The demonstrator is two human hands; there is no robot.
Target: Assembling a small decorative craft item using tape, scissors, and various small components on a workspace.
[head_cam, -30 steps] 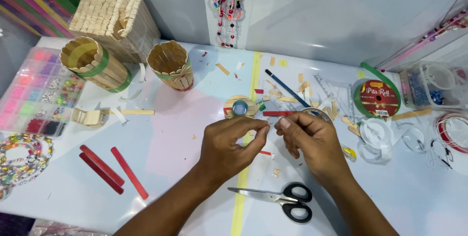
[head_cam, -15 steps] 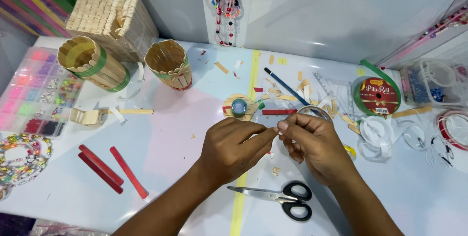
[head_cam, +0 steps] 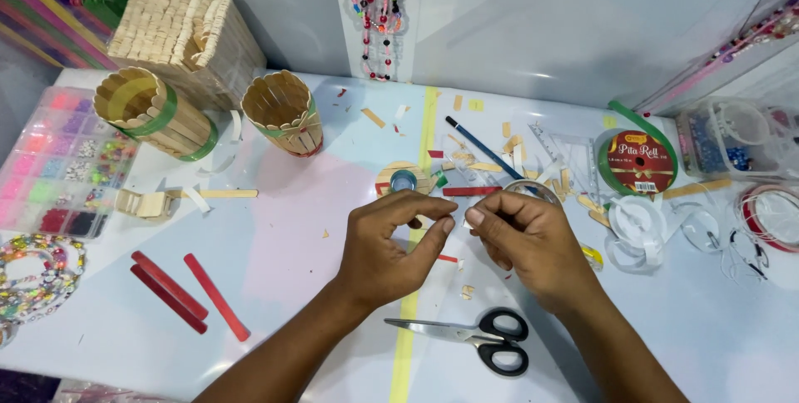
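Up close, the left hand [head_cam: 384, 247] and right hand [head_cam: 524, 237] pinch a tiny white strip [head_cam: 457, 223] between narrowed fingers, held above the bench [head_cam: 283, 228] near the scissors [head_cam: 478, 340], seemingly for precise handling.

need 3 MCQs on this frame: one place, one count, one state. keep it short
1. Where do the scissors lie?
A. on the table in front of the hands
B. inside a stick cup
C. on the bead box

2. How many red sticks lie at the lower left?
A. one
B. three
C. five

3. How do the scissors' blades stand?
A. wide open
B. closed
C. cannot tell

Answers:
1 A: they lie flat on the table, nearer the camera than the left hand and right hand.
2 B: three red sticks lie side by side.
3 B: the blades lie together as one point.
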